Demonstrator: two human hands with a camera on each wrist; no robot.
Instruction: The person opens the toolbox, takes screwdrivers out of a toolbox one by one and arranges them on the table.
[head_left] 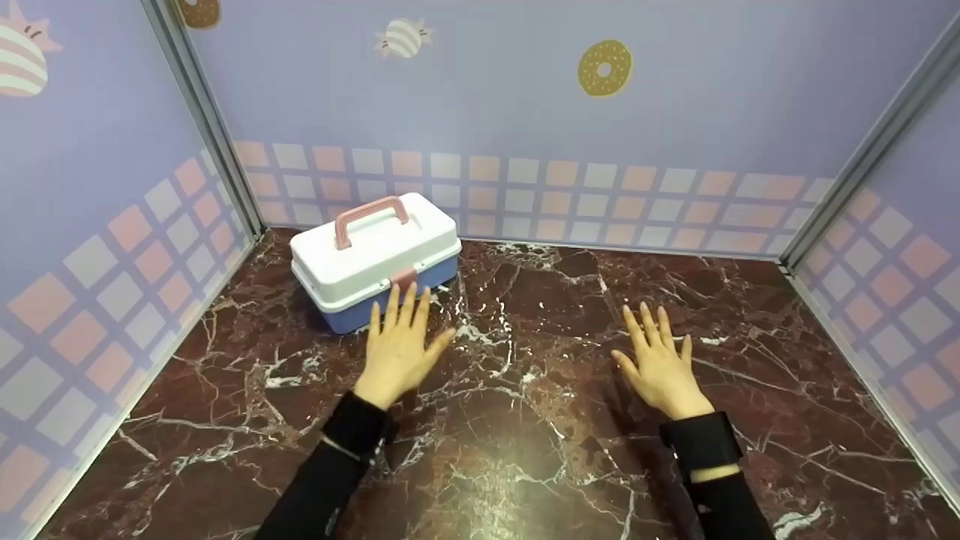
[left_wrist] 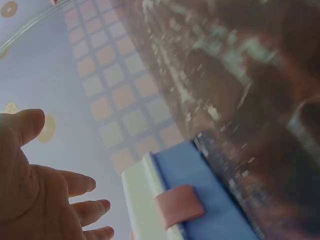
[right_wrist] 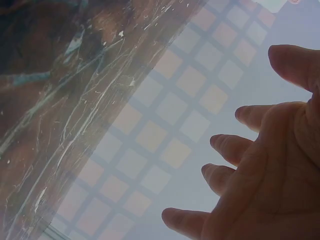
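Observation:
A toolbox-like case (head_left: 375,262) with a white lid, blue base and pink carrying handle (head_left: 371,217) stands closed at the back left of the table. Its pink front latch (left_wrist: 180,205) shows close up in the left wrist view. My left hand (head_left: 397,352) is held in front of the case, palm down with fingers spread; in the head view its fingertips overlap the case's front near the latch. Over the right part of the table, my right hand (head_left: 660,371) is likewise spread, palm down, holding nothing. Both wrists wear black bands.
The table (head_left: 525,450) has a dark red marble pattern with white veins. Patterned panels enclose it: a back wall (head_left: 510,97), a left wall (head_left: 90,187) and a right wall (head_left: 915,262). The case stands near the back left corner.

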